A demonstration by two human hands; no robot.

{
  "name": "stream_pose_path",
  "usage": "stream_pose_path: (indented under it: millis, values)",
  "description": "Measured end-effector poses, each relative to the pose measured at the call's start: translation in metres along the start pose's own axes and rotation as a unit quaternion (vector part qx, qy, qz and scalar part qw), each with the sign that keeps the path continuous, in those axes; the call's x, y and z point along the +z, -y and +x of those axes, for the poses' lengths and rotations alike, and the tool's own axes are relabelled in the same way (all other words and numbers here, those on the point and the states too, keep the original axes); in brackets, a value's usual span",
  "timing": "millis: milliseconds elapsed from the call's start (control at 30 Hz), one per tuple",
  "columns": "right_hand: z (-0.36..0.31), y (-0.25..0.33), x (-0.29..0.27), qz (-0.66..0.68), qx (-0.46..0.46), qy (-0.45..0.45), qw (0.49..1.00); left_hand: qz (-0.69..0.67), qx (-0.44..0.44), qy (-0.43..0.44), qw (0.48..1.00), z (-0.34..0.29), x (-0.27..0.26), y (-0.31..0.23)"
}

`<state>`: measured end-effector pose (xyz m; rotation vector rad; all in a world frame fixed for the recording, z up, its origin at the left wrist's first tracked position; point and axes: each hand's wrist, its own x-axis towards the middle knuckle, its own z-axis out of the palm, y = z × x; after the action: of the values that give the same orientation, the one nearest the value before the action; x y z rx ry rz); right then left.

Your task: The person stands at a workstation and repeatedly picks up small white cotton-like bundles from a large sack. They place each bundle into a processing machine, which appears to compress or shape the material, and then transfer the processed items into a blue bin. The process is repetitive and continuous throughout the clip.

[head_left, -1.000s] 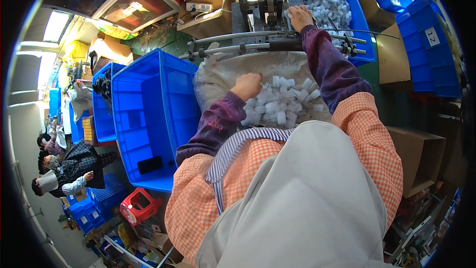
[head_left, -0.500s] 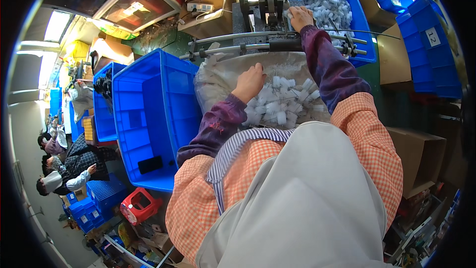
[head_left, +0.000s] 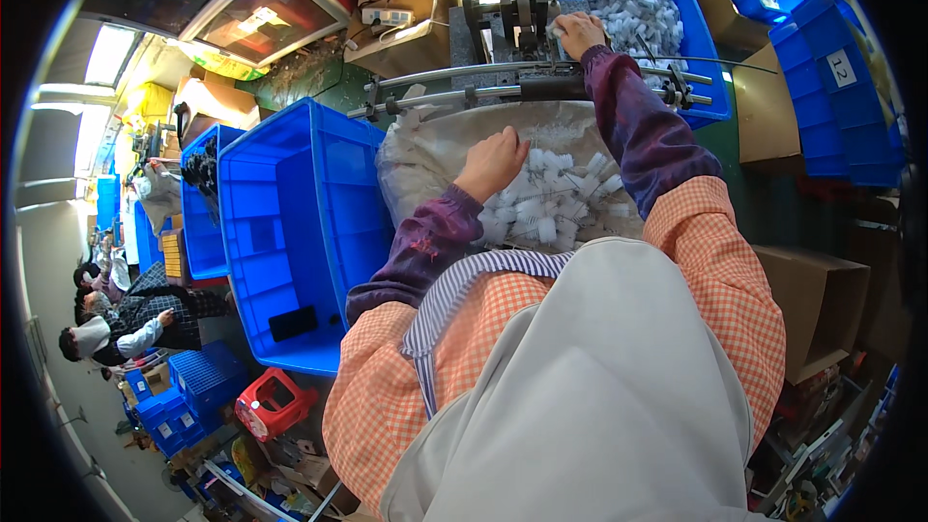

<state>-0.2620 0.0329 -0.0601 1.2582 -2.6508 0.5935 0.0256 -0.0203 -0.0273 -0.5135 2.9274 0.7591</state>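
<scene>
My right hand (head_left: 580, 34) is at the metal bench machine (head_left: 527, 34), its fingers closed near the right side of the block; whatever they grip is too small to make out. My left hand (head_left: 493, 166) hovers over a pale cloth (head_left: 425, 147) in front of the machine, fingers curled together, and what they hold, if anything, is hidden. Beside it on the cloth lies a pile of small white bristly pieces (head_left: 561, 198) with thin wire-like ends. Behind my right hand, a blue bin (head_left: 709, 48) holds many similar pieces.
Two metal rods (head_left: 464, 95) cross in front of the machine. To my left stands a large blue bin (head_left: 338, 164) with a dark flat object (head_left: 293, 323) inside. A red stool (head_left: 275, 404) is behind it. Cardboard boxes (head_left: 807, 309) stand right. People (head_left: 145, 314) work far left.
My left hand has shifted slightly to the right over the white pieces. My right hand stays at the machine, moved only a little. A person at far left has leaned over.
</scene>
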Motion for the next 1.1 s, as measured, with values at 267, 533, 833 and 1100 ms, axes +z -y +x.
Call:
stream_pose_path:
  millis: [267, 533, 833, 1100]
  values:
    - [-0.002, -0.003, 0.007, -0.045, 0.037, -0.055, 0.997, -0.052, 0.014, -0.052, 0.997, -0.002, -0.005, -0.002]
    - [-0.004, 0.0, 0.001, -0.023, 0.018, -0.051, 0.998, -0.11, 0.02, -0.109, 0.988, 0.027, 0.001, -0.011]
    - [0.0, -0.001, -0.006, 0.024, 0.058, 0.012, 0.998, -0.095, 0.046, -0.086, 0.991, 0.033, 0.001, -0.006]
    - [0.034, -0.008, -0.004, 0.015, 0.178, 0.169, 0.969, -0.105, 0.036, -0.087, 0.99, 0.033, 0.004, -0.011]
